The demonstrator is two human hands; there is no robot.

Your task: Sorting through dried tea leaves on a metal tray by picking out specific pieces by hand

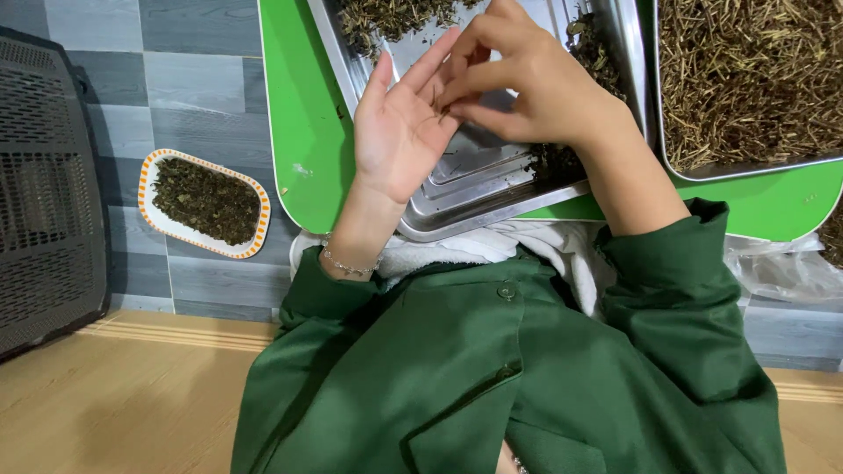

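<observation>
My left hand (399,132) lay open, palm up, over the steel tray (492,189). My right hand (527,88) pinched thin dried stems (439,104) at its fingers, stems pointing roughly upright, away from me.

Just one view here, head-mounted, looking pretty much straight down and close in. The wearer's green jacket (509,377) fills the bottom of the frame, the steel tray (492,175) on a green board (303,114) runs off the top edge, and tiled floor (176,79) shows upper left.
</observation>
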